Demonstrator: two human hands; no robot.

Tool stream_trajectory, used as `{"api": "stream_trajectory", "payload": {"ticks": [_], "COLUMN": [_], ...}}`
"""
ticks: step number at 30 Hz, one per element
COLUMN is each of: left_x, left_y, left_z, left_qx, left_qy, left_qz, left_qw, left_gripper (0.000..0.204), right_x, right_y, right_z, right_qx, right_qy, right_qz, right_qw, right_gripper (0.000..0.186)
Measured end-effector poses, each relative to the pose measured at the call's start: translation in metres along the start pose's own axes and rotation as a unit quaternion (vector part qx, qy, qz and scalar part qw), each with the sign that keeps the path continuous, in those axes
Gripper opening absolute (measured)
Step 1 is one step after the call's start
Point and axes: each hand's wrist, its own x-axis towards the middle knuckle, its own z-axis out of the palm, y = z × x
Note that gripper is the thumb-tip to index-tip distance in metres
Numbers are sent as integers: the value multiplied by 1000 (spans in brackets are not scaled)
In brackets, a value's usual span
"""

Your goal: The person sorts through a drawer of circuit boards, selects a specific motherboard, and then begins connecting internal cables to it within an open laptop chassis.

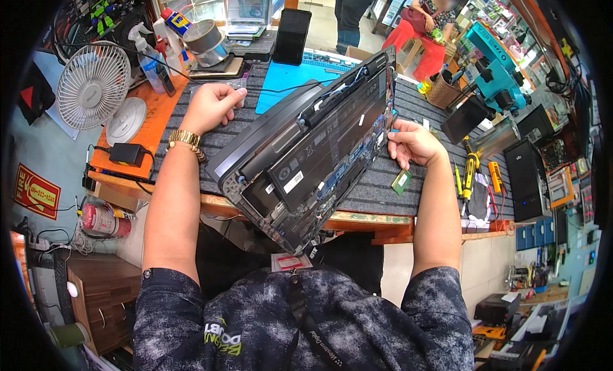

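A grey striped mat (377,193) lay beneath both hands. The largest thing upon it, an opened laptop (316,152), stood steeply tilted between the two hands, its lower corner reaching past the bench's near edge and its inner parts facing the right hand. A white fan (94,85) stood well off to the left of the left hand, and a blue mat (274,93) lay beyond the laptop, to the right of that hand. The long black battery (335,131) showed inside the laptop, between the hands.

The left hand (214,109) hung apart from the laptop, fingers curled and thumb against them; I could not tell whether they pinched anything. The right hand (414,143) had its fingertips at the laptop's right edge; whether they were clamped on it, I could not tell. A yellow-and-black screwdriver (470,170) lay to that hand's right. Smallest, a green circuit board (401,181) lay just below its fingers.
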Motion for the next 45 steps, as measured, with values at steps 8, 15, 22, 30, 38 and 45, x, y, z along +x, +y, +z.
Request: {"api": "stream_trajectory", "payload": {"ticks": [8, 15, 22, 30, 38, 45], "left_x": [0, -1, -1, -2, -3, 3], "left_y": [2, 2, 3, 8, 5, -4], "left_z": [1, 1, 0, -2, 1, 6], "left_qx": [-2, -2, 1, -3, -5, -12], "left_qy": [-1, -3, 1, -2, -1, 17], "left_qz": [5, 3, 0, 5, 5, 38], "left_qw": [1000, 1000, 1000, 1000, 1000, 999], "left_gripper": [45, 45, 45, 46, 45, 49], "right_x": [-2, -2, -2, -61, -169, -241], "right_y": [-3, -1, 1, -22, 61, 95], "right_z": [4, 4, 3, 12, 103, 152], "right_qx": [-3, 3, 1, -78, -191, -436], "right_qy": [0, -1, -2, 196, 336, 316], "right_qz": [-6, -3, -9, -58, -194, -117], "right_qw": [1000, 1000, 1000, 976, 902, 834], "right_gripper": [18, 18, 18, 34, 10, 41]}}
